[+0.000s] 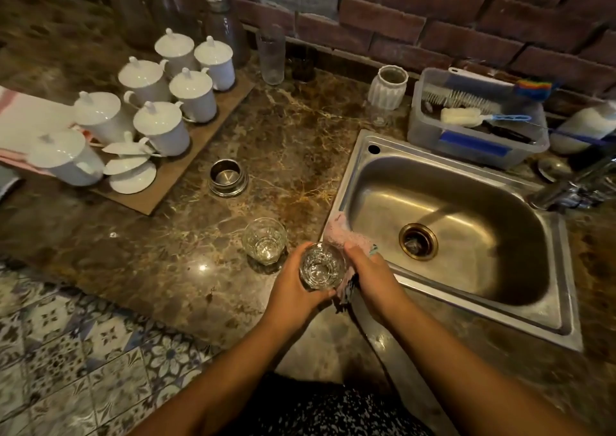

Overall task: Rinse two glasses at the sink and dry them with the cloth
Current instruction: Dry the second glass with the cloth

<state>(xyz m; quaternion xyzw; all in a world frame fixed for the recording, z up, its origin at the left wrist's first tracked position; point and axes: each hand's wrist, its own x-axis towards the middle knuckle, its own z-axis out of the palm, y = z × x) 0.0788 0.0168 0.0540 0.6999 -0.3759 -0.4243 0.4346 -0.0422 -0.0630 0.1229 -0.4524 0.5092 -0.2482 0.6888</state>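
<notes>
- Nearest us, the left hand (pixel 293 289) curls its fingers and thumb round the held glass (pixel 321 265), above the counter edge just left of the sink's near-left corner.
- The held glass stands upright, mouth up towards us and long axis vertical; it is clear, round and thick-based.
- The right hand (pixel 370 275) grips the cloth (pixel 338 232), a soft pink fabric with a dark edge, against the glass's right side.
- The second glass (pixel 265 240), clear and faceted, stands upright on the countertop (pixel 283 129) of brown veined marble, just beside the held one.
- The sink (pixel 393 147) is brushed steel with a round, brass-rimmed drain.
- Farther off we see a steel cup (pixel 228 177), white lidded cups (pixel 160 125) on a board (pixel 186 165), a plastic tub (pixel 430 129) of brushes (pixel 456 97), and a brick wall (pixel 433 9).
</notes>
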